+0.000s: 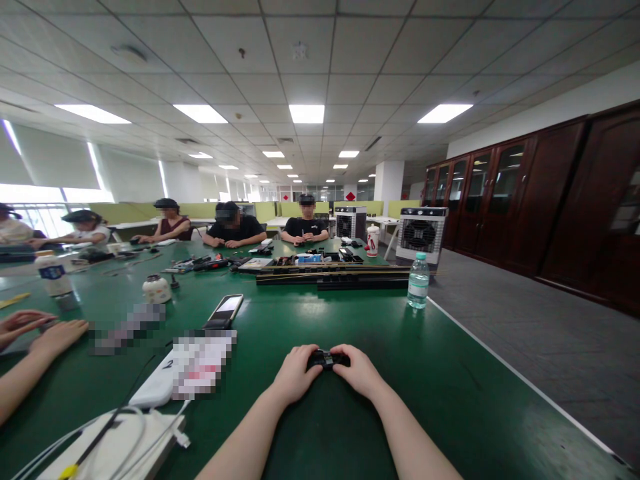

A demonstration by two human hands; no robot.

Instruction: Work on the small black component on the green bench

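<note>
Both of my hands grip a small black device [327,360] with a greyish middle part, low over the green table; its exact kind is too small to make out. My left hand [296,375] is closed round its left end, thumb on the near side. Round the right end my right hand [361,371] is closed in the same way. The fingers cover both ends, so only the middle shows. To the left of my hands lie a phone [229,305] in a dark case and a white power bank [163,375] marked 2.
A water bottle [419,281] stands near the right edge of the green table [480,413]. Long black trays [360,280] lie across the middle. A white box with cables [120,440] is at lower left. A co-worker's hands [55,333] rest at far left; several people sit beyond.
</note>
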